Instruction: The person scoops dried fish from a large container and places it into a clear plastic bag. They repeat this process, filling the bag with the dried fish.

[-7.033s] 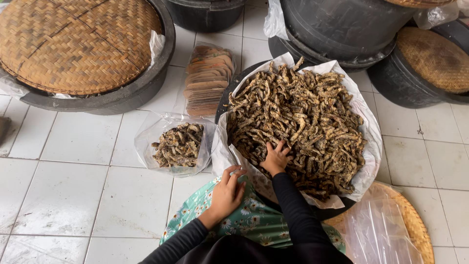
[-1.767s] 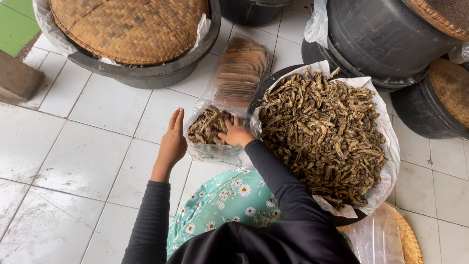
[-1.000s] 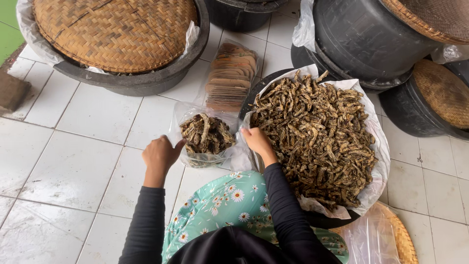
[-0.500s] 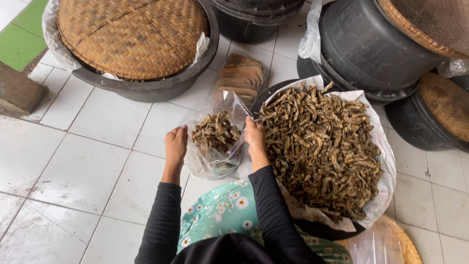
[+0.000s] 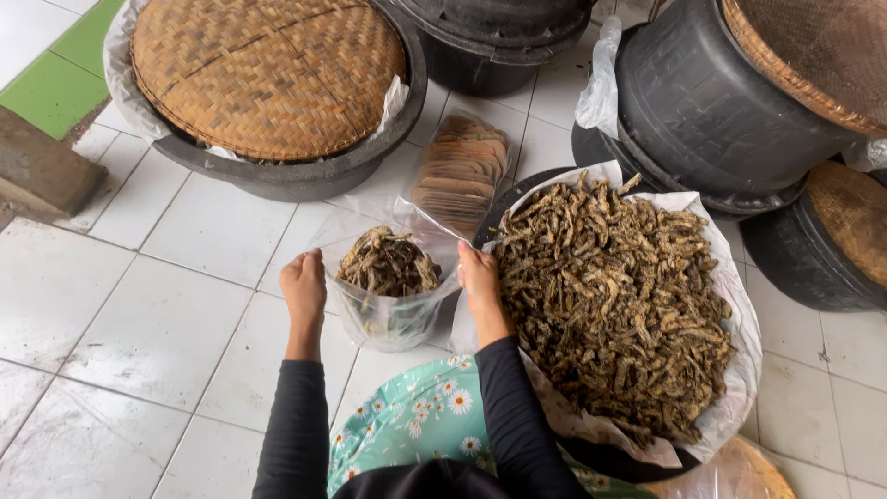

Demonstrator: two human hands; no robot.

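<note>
A clear plastic bag (image 5: 388, 310) partly filled with dark dried fish stands on the white tile floor in front of me. My left hand (image 5: 304, 285) grips the bag's left rim and my right hand (image 5: 479, 275) grips its right rim, holding the mouth apart. Just right of the bag lies a big heap of the same dried fish (image 5: 614, 300) on a plastic-lined black tub (image 5: 711, 434).
A packet of stacked brown wafers (image 5: 459, 171) lies behind the bag. A black tub with a woven bamboo lid (image 5: 263, 69) stands at the back left. Large black tubs (image 5: 730, 102) crowd the back right, one with a woven lid (image 5: 855, 217). A brick-like block (image 5: 42, 171) sits far left.
My right hand went from the fish heap to the bag. Both hands took the bag's rims and have raised and spread them, so the bag now stands upright.
</note>
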